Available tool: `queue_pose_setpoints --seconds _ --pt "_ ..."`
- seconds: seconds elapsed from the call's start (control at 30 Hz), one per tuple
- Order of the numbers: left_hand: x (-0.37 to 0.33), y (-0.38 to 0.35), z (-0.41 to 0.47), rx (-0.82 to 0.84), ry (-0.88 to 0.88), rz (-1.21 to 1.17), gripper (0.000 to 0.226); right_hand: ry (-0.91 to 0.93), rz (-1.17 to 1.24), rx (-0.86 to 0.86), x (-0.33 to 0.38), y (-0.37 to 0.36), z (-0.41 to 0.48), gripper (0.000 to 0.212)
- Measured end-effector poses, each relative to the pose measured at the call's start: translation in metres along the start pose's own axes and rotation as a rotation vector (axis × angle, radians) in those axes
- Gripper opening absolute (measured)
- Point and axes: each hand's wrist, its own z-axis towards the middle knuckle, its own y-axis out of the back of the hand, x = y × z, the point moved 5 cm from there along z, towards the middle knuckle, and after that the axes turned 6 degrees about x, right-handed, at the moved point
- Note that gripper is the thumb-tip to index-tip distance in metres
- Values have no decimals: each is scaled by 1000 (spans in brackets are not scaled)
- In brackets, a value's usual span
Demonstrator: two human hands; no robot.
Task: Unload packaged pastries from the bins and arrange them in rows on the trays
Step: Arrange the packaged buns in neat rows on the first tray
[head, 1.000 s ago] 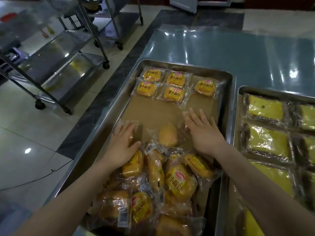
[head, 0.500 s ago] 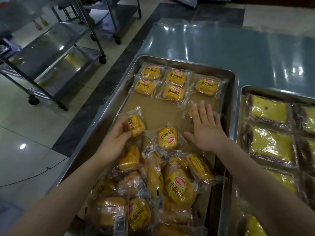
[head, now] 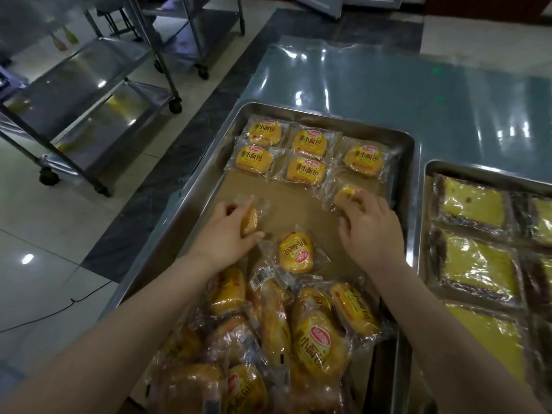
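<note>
A steel tray (head: 408,162) lined with brown paper holds several wrapped yellow buns in rows (head: 307,156) at its far end. A loose heap of the same buns (head: 298,330) fills its near end. One single bun (head: 296,251) lies between my hands. My left hand (head: 222,234) grips a wrapped bun (head: 250,222) held on edge above the paper. My right hand (head: 370,231) pinches another wrapped bun (head: 346,195) just below the right end of the rows.
A second tray (head: 430,168) at the right holds flat yellow cakes in clear wrap (head: 475,264). Both trays stand on a glossy blue-grey table (head: 388,85). Wheeled steel racks (head: 98,94) stand on the tiled floor to the left.
My left hand carried its bun forward and toward the middle of the tray. My right hand went from flat to curled fingers on a bun at the right. The camera moved closer.
</note>
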Motion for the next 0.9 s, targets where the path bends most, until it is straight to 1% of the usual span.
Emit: queue_pose_setpoints --seconds 0.07,0.13,0.23,0.27,0.3,0.37,0.47,0.6,0.73,0.8,0.9 --pt "-3 3 8 -41 -10 49 71 4 7 33 -1 -3 0 36" --pt "-8 5 11 -85 -85 136 66 -4 8 31 -3 -6 2 37" --pt "-13 4 11 -172 -215 493 71 -55 -63 88 -8 -16 8 51" --pt "-13 2 10 -196 -232 575 75 -80 -89 132 -10 -21 10 58" --pt "-13 -1 7 -210 -233 599 78 -94 -107 171 -11 -26 11 64" --pt "-11 -5 1 -232 -204 513 81 -101 -111 222 -12 -34 12 69" --pt "-4 -9 -3 -226 -143 370 71 -89 -92 258 -11 -38 9 68" --pt "4 -20 2 -119 -136 438 72 -77 -115 275 -9 -40 8 63" --pt "7 -21 16 -57 -141 478 70 -72 -119 300 -7 -37 7 60" --pt "9 -18 23 -30 -144 494 70 -72 -100 267 -5 -31 6 57" --pt "12 -12 33 13 -189 521 72 -41 -16 77 0 -13 4 45"
